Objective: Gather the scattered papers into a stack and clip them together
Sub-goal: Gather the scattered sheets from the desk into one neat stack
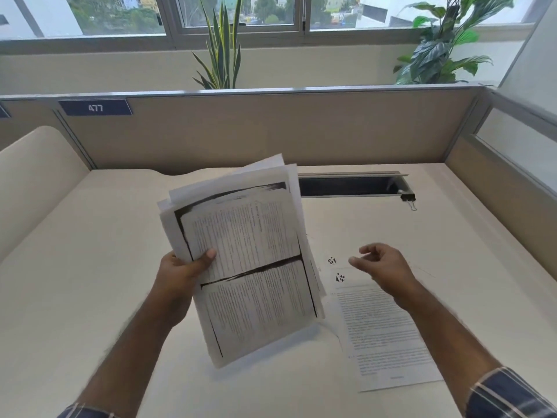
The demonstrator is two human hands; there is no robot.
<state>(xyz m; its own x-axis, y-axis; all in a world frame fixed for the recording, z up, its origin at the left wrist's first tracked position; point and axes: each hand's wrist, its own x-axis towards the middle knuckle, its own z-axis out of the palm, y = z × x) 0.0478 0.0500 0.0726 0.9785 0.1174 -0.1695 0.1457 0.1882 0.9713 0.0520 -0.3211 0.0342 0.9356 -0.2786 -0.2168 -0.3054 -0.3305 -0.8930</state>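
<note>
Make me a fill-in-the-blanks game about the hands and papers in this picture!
1. The bundle of papers is held up by the ____ hand.
2. The right hand is open, above a sheet that lies flat on the ____.
3. The black binder clip sits at the far ____ of the desk, with no papers in it.
4. The number on the blue sign is ____.

Missing words: left; desk; right; 477

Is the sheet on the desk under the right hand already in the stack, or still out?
Still out: the sheet lies flat on the desk, apart from the stack held by the left hand.
</note>
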